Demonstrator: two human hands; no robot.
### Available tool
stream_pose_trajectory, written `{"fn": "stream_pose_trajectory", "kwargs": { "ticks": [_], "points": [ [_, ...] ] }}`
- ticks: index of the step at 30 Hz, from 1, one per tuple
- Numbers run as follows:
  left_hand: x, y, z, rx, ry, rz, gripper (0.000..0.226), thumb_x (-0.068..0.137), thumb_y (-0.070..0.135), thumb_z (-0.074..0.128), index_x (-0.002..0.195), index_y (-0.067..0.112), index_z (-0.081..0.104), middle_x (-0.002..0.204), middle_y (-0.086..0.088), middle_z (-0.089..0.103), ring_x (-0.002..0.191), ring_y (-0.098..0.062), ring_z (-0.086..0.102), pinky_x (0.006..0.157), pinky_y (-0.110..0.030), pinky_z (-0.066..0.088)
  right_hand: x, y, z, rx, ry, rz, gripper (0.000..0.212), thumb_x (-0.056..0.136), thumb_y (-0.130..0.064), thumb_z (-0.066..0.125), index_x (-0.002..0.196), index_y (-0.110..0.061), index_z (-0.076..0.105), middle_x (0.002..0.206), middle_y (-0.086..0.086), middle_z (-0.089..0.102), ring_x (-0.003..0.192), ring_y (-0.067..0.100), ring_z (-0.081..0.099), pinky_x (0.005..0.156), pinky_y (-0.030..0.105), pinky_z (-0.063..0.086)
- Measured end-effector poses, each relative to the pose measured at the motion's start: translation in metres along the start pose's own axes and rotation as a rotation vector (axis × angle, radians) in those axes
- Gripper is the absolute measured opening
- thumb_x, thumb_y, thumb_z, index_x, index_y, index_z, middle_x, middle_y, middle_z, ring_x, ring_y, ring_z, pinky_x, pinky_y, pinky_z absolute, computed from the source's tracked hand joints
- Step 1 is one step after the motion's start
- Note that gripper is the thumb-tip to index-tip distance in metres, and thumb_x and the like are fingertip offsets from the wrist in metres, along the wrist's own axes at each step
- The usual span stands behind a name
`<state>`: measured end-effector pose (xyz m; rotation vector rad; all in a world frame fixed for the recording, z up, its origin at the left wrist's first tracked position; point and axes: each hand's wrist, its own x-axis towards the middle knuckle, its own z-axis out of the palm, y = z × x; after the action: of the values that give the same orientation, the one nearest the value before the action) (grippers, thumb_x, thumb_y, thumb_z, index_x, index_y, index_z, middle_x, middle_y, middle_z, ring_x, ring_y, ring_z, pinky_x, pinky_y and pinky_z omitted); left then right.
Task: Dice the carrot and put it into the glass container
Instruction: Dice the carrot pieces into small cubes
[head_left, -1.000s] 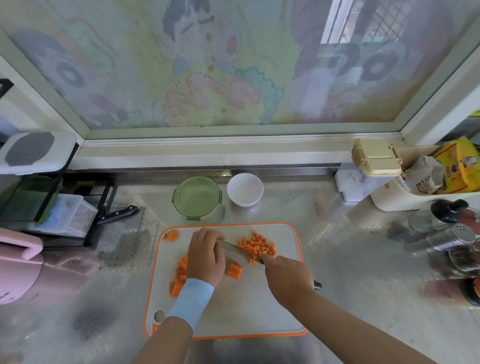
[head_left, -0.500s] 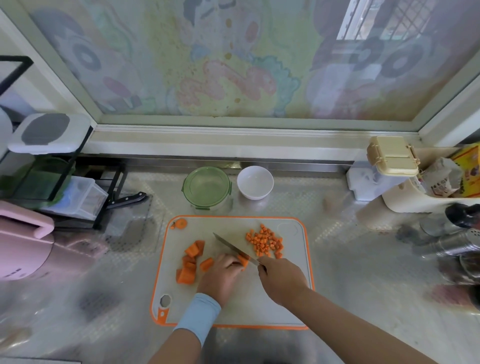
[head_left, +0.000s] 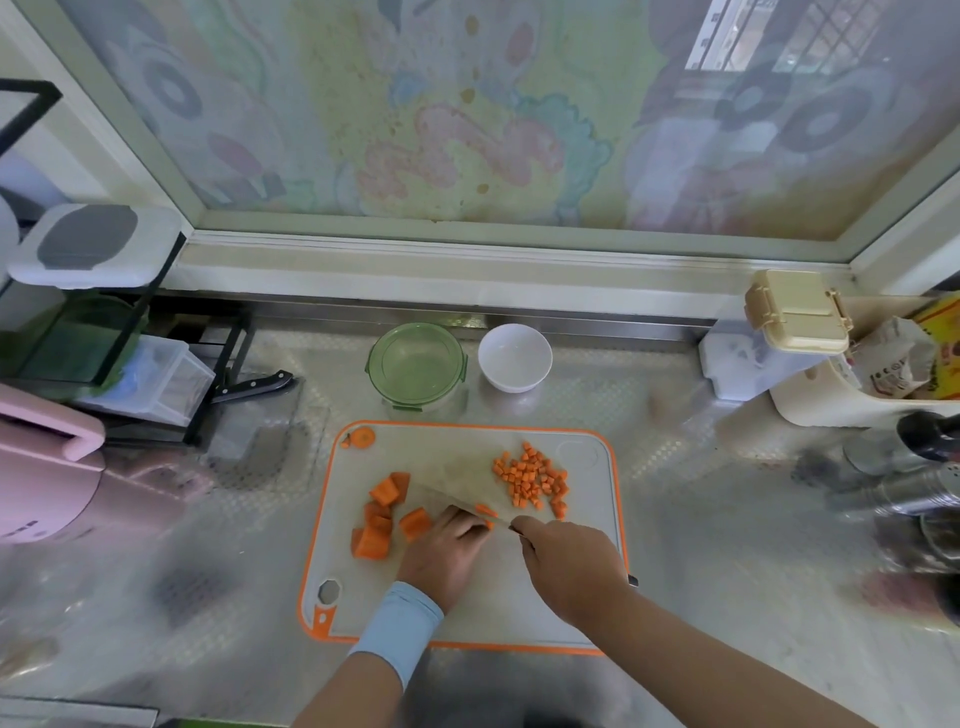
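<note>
Right hand (head_left: 566, 566) around knife (head_left: 448, 502), left hand (head_left: 445, 552) knuckles-up on carrot piece (head_left: 485, 511).

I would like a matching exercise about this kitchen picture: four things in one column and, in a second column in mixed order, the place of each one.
Things
1. small carrot dice
2. large carrot chunks
3. white bowl
4. round carrot end

Places
A. far left corner of the cutting board
B. on the counter, right of the glass container
C. right part of the board
D. left part of the board, beside the left hand

Pairs: 1-C, 2-D, 3-B, 4-A
</note>
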<state>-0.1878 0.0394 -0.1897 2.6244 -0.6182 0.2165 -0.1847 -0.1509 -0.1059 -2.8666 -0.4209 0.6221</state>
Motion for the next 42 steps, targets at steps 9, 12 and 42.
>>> {"fn": "stream_pose_trajectory", "kwargs": {
  "ticks": [9,12,42],
  "points": [
    [0.002,0.003,-0.003,0.007,-0.017,-0.018,0.021,0.075,0.005,0.064,0.087,0.017,0.076,0.091,0.002,0.068,0.093,-0.017,0.055,0.068,-0.026,0.055,-0.009,0.002,0.0,-0.015,-0.005,0.011,0.028,0.107,-0.027,0.029,0.124,-0.027,0.052,0.077,-0.002,0.059,0.064,0.024,0.059,0.057,0.034,0.045],
    [0.004,0.004,-0.007,-0.006,-0.04,-0.025,0.032,0.058,0.001,0.084,0.084,0.017,0.076,0.09,0.003,0.069,0.093,-0.016,0.056,0.071,-0.023,0.054,-0.007,0.003,-0.001,-0.021,-0.009,0.021,0.026,0.106,-0.026,0.031,0.12,-0.026,0.052,0.075,-0.002,0.057,0.063,0.023,0.059,0.055,0.033,0.044],
    [-0.004,0.012,0.001,0.001,0.034,-0.049,0.024,0.083,0.006,0.049,0.087,0.009,0.073,0.091,-0.003,0.065,0.089,-0.02,0.057,0.062,-0.029,0.054,0.017,0.008,0.008,0.023,-0.129,0.058,0.015,0.103,-0.024,0.036,0.096,-0.022,0.049,0.072,-0.002,0.048,0.067,0.026,0.055,0.06,0.034,0.047]
  ]
}}
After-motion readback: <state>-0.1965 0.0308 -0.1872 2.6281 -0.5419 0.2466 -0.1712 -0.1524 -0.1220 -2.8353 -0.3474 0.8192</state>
